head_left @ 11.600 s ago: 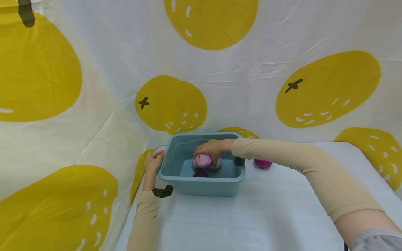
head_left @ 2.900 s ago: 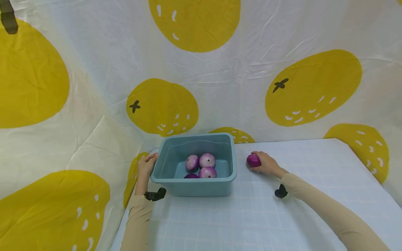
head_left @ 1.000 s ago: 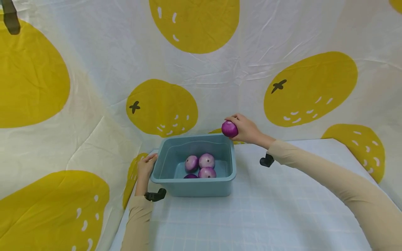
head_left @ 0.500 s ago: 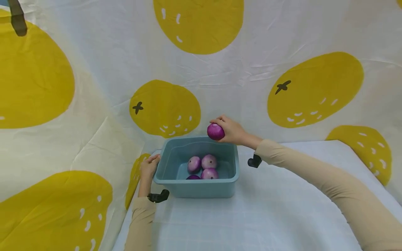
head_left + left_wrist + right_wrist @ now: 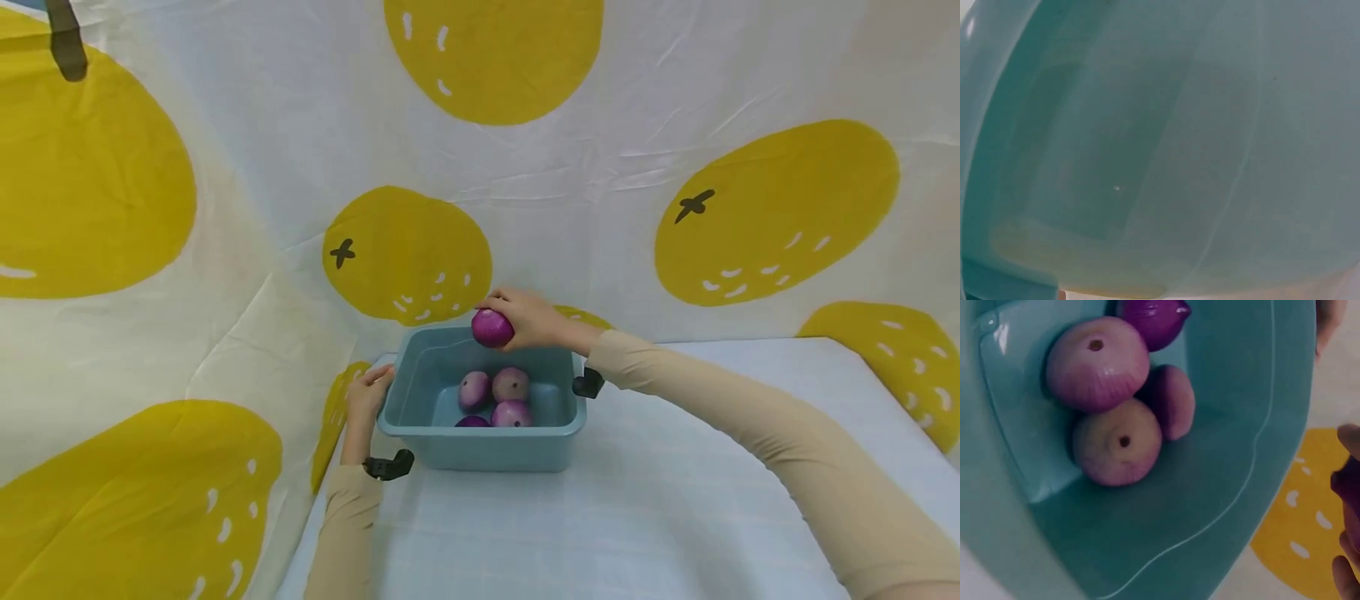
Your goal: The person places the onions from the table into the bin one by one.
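Observation:
In the head view my right hand (image 5: 531,321) grips a deep purple onion (image 5: 492,328) above the back of a blue-green plastic basin (image 5: 491,454). Part of that held onion (image 5: 1352,494) shows at the right edge of the right wrist view. Several onions lie together on the basin floor, among them a pale one (image 5: 511,384) and a dark purple one (image 5: 472,422) partly hidden by the front rim. My left hand (image 5: 367,396) holds the basin's left rim. The left wrist view is filled by the basin wall (image 5: 1160,150), with barely a fingertip showing.
The basin stands on a table with a pale checked cloth (image 5: 600,517). A white curtain (image 5: 562,208) printed with large yellow fruit hangs close behind and on the left. Dark wrist cameras (image 5: 588,383) sit on both wrists.
My right hand earlier reached into the basin, then gripped the purple onion on the table to its right. It has lifted that onion and carried it left over the basin. The left hand stays.

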Tool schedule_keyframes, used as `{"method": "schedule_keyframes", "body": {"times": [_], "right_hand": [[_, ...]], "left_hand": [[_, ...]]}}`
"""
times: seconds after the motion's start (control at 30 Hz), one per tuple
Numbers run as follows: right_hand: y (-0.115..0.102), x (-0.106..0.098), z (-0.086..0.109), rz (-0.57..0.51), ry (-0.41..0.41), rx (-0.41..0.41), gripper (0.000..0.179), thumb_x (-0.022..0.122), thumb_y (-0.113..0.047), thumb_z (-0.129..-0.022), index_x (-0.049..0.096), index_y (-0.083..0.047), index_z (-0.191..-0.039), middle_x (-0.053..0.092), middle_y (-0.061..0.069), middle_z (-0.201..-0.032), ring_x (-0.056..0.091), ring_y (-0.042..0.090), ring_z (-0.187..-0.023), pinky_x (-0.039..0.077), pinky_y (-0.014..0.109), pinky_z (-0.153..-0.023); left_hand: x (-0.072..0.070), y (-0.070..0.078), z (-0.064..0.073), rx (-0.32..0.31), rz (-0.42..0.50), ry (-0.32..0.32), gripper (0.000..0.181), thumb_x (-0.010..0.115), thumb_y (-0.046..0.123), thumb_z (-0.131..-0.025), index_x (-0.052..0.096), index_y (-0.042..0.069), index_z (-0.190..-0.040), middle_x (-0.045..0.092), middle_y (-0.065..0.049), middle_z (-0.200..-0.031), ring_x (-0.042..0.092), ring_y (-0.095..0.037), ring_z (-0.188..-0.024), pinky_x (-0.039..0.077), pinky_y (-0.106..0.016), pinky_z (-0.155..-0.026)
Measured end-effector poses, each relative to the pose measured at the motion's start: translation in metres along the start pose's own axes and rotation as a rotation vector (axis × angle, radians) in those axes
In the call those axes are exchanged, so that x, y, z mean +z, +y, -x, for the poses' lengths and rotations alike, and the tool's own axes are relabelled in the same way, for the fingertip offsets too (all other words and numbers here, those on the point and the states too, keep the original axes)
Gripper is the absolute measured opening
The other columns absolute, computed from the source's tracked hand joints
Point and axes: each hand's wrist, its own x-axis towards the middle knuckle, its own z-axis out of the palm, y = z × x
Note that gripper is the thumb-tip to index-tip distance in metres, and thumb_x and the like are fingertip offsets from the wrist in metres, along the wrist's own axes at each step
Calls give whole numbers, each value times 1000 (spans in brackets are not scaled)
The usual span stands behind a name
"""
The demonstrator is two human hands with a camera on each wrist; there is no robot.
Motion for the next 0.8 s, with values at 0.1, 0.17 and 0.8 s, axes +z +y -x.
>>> {"method": "schedule_keyframes", "body": {"times": [0.1,0.17,0.8], "right_hand": [[-2,7,-4,12,-82,-58,74,85,-28,-70,53,-14,-135,54,9,-126,54,24,-115,51,38,-96],[-3,11,-7,10,-138,-84,72,85,-29,-71,54,-14,-134,54,8,-126,55,23,-114,51,37,-95],[-3,57,-25,95,-487,-23,67,85,-14,-69,57,-20,-129,55,4,-122,56,22,-107,51,41,-93]], "left_hand": [[0,-1,1,-2,-8,-8,42,62,29,-93,63,2,-126,54,-22,-136,49,-37,-125,39,-49,-106],[-1,-1,1,-6,-9,-12,42,62,28,-93,63,2,-126,54,-22,-137,49,-37,-125,39,-49,-106],[0,1,-2,23,-28,14,40,66,29,-91,67,4,-122,59,-20,-132,51,-37,-124,40,-49,-106]]}}
